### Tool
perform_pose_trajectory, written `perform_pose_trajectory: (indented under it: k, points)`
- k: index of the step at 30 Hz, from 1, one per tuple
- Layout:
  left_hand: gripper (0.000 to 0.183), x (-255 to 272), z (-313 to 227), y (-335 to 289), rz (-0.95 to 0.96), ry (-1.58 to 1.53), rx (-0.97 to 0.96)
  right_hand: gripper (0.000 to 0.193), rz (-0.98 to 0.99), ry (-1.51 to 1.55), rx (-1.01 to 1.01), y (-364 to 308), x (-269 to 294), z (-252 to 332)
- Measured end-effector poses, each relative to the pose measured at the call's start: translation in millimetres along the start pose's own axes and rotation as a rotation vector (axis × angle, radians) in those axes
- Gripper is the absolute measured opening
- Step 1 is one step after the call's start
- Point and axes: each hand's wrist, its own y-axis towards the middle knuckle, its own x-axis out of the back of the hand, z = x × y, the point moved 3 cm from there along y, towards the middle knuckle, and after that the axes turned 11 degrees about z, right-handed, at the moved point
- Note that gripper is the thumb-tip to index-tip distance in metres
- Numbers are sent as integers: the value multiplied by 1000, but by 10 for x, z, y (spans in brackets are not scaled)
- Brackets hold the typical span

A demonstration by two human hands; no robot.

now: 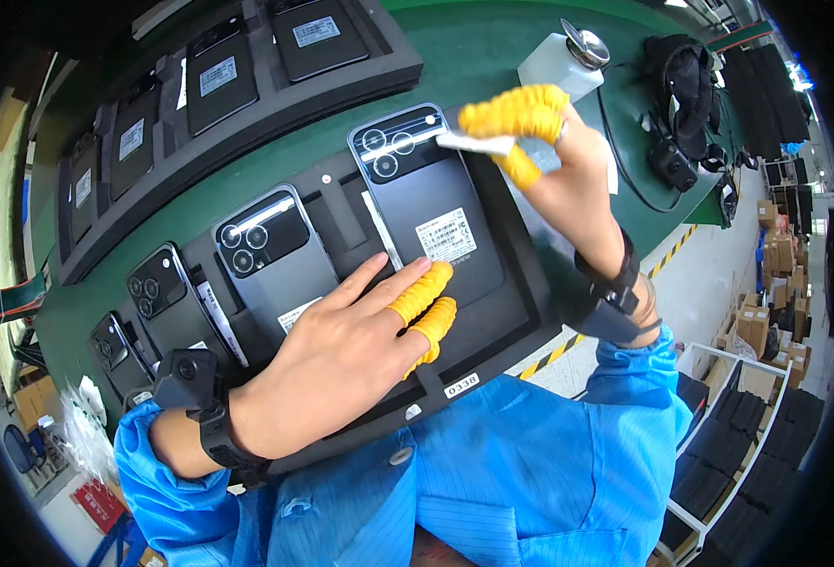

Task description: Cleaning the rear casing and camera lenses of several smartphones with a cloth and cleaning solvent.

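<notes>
wiping a phone's camera end on the foam tray

from my remote seat i see the green table (493, 47) first, carrying two black foam trays. the near tray (521, 283) holds a row of dark phones lying back side up. the rightmost phone (426, 203) is the one being worked on. my left hand (341, 359) lies flat on its lower edge, fingers (420, 293) spread open and gripping nothing, two of them in yellow cots. my right hand (554, 156) is at the phone's camera end, its yellow-cotted fingers pinched closed on a small white wipe (474, 144) that touches the phone's top corner. a white dispenser bottle (563, 61) stands just behind that hand.
</notes>
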Motion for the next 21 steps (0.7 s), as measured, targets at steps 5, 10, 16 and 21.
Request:
perform_pose_trajectory:
  k: [5, 10, 16, 21]
  points:
    - [35, 13, -31, 10, 23, -2, 3, 23, -15, -47, 171, 312, -181, -70]
    - [33, -2, -23, 6, 16, -25, 17, 19, 114, -132, 137, 174, -270, 12]
    - [34, 8, -6, 12, 34, -26, 19, 20, 215, -135, 80, -84, -151, 100]
    - [36, 14, -8, 14, 38, -26, 11, 23, 204, 65, 30, -186, -12, 17]
